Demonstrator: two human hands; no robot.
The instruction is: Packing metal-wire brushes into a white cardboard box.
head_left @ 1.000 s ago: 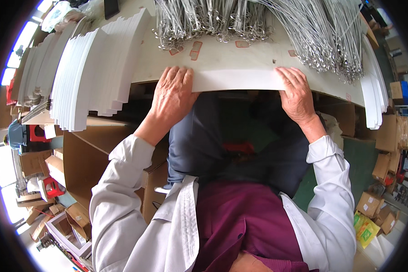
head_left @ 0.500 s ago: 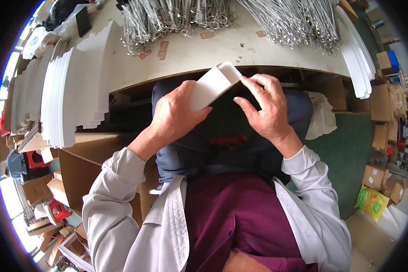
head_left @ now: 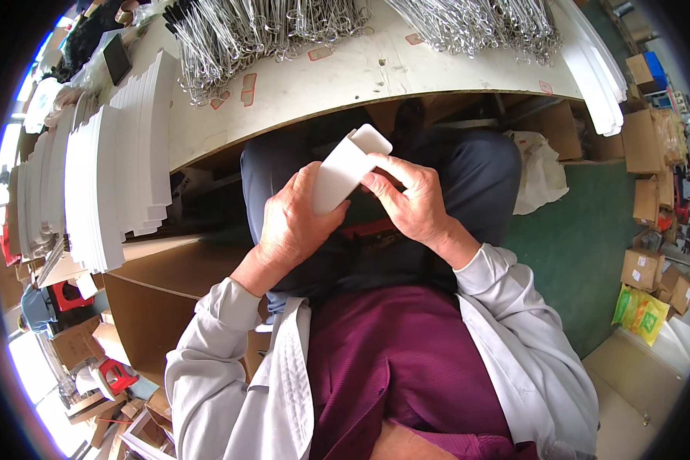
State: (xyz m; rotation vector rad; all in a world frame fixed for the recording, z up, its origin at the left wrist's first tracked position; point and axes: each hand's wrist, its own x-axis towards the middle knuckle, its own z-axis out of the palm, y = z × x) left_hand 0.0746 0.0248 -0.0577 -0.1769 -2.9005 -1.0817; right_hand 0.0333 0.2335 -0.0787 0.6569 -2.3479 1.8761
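A narrow white carton (head_left: 343, 175) is held above my lap, tilted with its far end up and to the right. A flap stands out at that end. My left hand (head_left: 293, 213) wraps round the carton's lower left part, thumb across the near side. At the upper right edge, just below the flap, my right hand (head_left: 412, 198) pinches the carton between thumb and forefinger. Its other fingers are curled. The inside of the carton is mostly hidden.
On the white table (head_left: 299, 100) ahead lie bundles of metal wire rods with looped ends (head_left: 284, 34). Stacks of flat white cartons stand at the left (head_left: 92, 184) and right (head_left: 594, 77). A brown cardboard box (head_left: 157, 299) sits below the left stack.
My right hand has closed in on the carton's far end, its thumb now meeting the edge. The carton has tipped steeper, and the whole view has shifted slightly.
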